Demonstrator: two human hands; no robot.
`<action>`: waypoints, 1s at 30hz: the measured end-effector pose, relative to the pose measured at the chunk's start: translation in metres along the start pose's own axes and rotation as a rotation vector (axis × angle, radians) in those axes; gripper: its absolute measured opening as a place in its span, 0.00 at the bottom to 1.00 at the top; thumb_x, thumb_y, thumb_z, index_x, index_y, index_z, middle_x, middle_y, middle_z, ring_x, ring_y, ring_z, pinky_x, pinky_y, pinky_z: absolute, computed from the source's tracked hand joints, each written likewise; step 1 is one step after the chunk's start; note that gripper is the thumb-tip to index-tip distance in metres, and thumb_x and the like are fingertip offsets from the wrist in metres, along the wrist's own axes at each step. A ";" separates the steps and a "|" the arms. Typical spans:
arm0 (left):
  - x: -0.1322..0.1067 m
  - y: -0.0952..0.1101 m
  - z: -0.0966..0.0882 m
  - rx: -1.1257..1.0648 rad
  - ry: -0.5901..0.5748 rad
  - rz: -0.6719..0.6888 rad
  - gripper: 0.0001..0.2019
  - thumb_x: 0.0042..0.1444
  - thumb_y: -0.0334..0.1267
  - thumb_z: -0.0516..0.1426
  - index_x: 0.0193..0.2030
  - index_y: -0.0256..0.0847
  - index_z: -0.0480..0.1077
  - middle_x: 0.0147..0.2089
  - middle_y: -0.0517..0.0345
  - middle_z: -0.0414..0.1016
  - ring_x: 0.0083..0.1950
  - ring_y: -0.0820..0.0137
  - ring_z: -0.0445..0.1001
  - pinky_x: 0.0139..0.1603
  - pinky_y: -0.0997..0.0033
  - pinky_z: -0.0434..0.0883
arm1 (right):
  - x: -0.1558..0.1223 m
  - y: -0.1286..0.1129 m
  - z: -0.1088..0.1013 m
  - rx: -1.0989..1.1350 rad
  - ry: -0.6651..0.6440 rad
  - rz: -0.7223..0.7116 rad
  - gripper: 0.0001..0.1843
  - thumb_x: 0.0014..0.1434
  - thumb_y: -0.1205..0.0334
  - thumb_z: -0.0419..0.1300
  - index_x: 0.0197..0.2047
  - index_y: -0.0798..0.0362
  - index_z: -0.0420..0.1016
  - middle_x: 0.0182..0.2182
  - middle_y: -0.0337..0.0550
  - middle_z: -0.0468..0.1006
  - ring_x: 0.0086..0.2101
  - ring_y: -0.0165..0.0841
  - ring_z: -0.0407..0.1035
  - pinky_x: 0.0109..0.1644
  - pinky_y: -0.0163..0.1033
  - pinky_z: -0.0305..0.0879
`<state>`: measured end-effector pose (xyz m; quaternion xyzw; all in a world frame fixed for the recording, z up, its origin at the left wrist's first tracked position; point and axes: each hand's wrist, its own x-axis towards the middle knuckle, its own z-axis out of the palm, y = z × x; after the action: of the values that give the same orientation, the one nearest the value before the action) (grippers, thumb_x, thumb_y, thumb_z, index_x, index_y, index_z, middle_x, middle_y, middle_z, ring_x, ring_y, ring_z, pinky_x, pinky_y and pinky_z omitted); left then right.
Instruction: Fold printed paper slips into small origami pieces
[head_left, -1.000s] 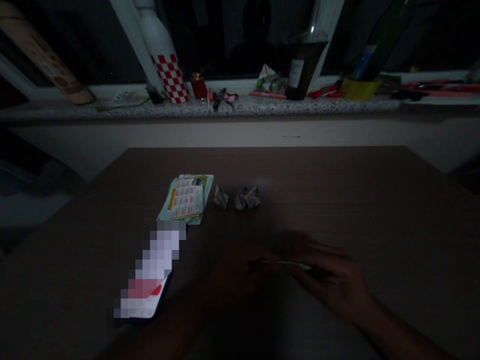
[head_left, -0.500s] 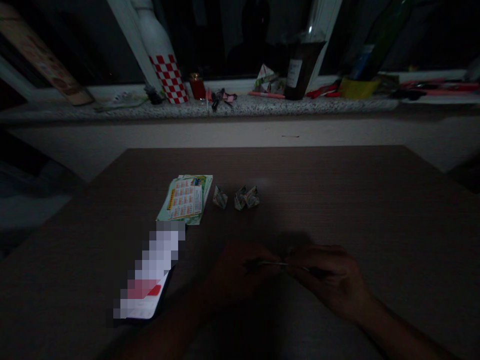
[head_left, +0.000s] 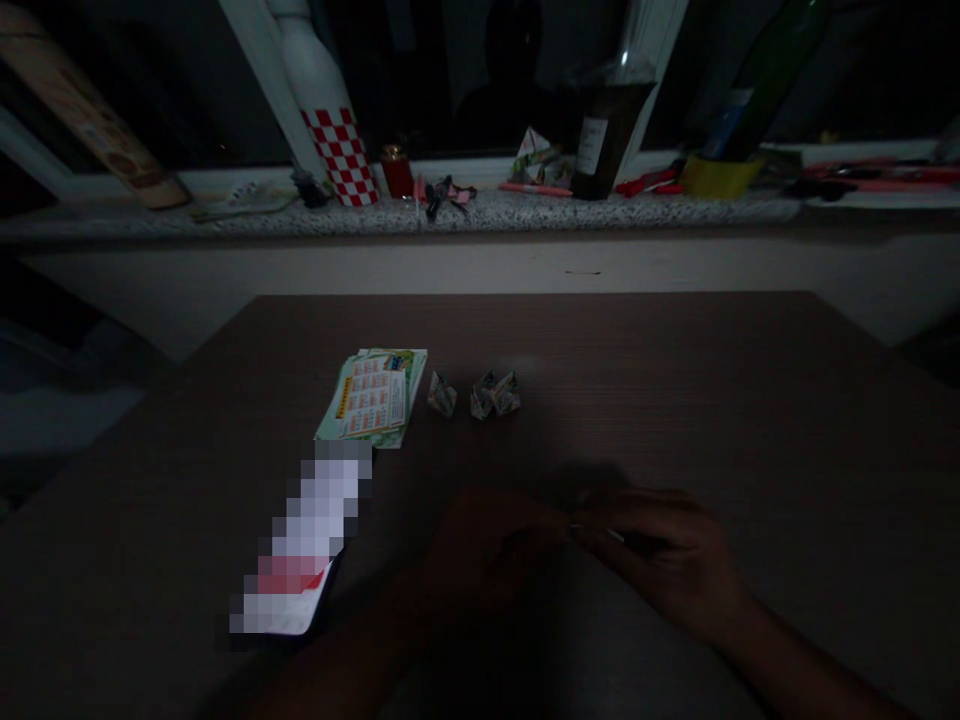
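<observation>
In dim light, my left hand (head_left: 499, 545) and my right hand (head_left: 664, 555) meet low over the table, fingertips almost touching. Both are pinched closed on a small folded piece of paper (head_left: 615, 535); only thin pale edges of it show between the fingers. Deep shadow hides most of the left fingers. Beyond the hands stand small folded paper shapes: a single one (head_left: 442, 395) and a joined-looking pair (head_left: 495, 396). To their left lies a stack of printed green and white paper slips (head_left: 373, 398).
A lit phone (head_left: 300, 560), its screen blurred out, lies left of my left forearm. Along the granite windowsill (head_left: 495, 215) stand a red-checked white bottle (head_left: 341, 150), a small red jar (head_left: 396, 172), a dark labelled bag (head_left: 604, 140) and a yellow holder (head_left: 720, 177).
My left fingers have shifted slightly right, closer to the right fingertips. Less of the paper's edge shows at the left hand now. The things on the table stay in place.
</observation>
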<state>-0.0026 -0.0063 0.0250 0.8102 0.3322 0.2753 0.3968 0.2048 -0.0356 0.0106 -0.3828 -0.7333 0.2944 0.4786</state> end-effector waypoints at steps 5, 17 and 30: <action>0.004 0.004 -0.001 -0.181 0.053 -0.235 0.08 0.58 0.39 0.59 0.38 0.38 0.77 0.34 0.57 0.80 0.35 0.72 0.76 0.34 0.78 0.68 | 0.003 -0.001 -0.002 0.026 -0.004 0.017 0.08 0.55 0.72 0.64 0.36 0.50 0.81 0.28 0.42 0.83 0.30 0.35 0.79 0.31 0.36 0.75; 0.005 -0.001 -0.005 -0.394 -0.012 -0.302 0.11 0.58 0.41 0.57 0.33 0.35 0.74 0.19 0.63 0.72 0.20 0.76 0.71 0.23 0.81 0.65 | 0.001 -0.001 0.002 0.065 -0.002 0.213 0.06 0.57 0.65 0.63 0.36 0.53 0.82 0.15 0.37 0.76 0.13 0.26 0.69 0.16 0.27 0.63; 0.006 -0.002 -0.006 -0.475 -0.010 -0.429 0.11 0.55 0.43 0.59 0.37 0.36 0.73 0.18 0.66 0.69 0.17 0.78 0.67 0.18 0.82 0.62 | 0.001 0.000 -0.001 0.074 -0.020 0.212 0.11 0.61 0.65 0.58 0.42 0.54 0.81 0.16 0.37 0.75 0.12 0.24 0.65 0.15 0.27 0.62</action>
<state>-0.0037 0.0020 0.0272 0.6075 0.4201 0.2513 0.6256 0.2051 -0.0348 0.0117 -0.4374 -0.6820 0.3740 0.4514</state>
